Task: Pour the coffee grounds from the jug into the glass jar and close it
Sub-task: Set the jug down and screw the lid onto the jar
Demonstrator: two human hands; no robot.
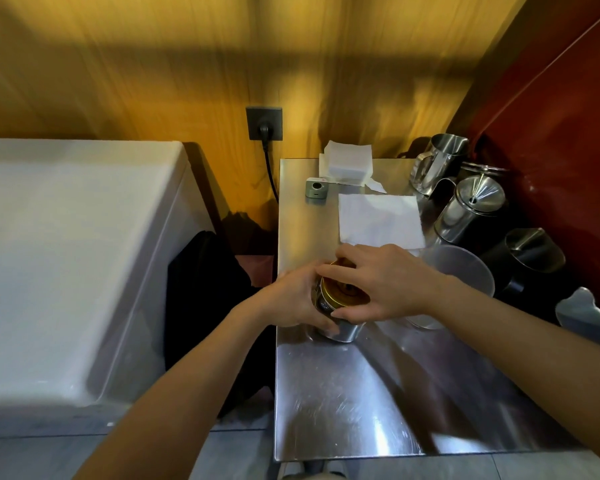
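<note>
A: Item one?
B: Round glass jar [340, 320] with gold metal lid [343, 292], sitting mid-left on the steel table [343, 403]. Left hand [291, 299] is gripping its side; right hand [381, 282] is clasping the lid.
A: Surroundings?
B: Clear plastic jug [461, 271] crowding at three o'clock; white paper napkin [378, 220] lying at twelve.

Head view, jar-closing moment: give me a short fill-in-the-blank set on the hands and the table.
1. Both hands are on the jar's ____ lid.
2. The left hand grips the jar from the side; the ____ hand covers its top.
3. A white ____ lies flat behind the jar.
4. The table is made of ____.

Answers: gold; right; napkin; metal
</note>
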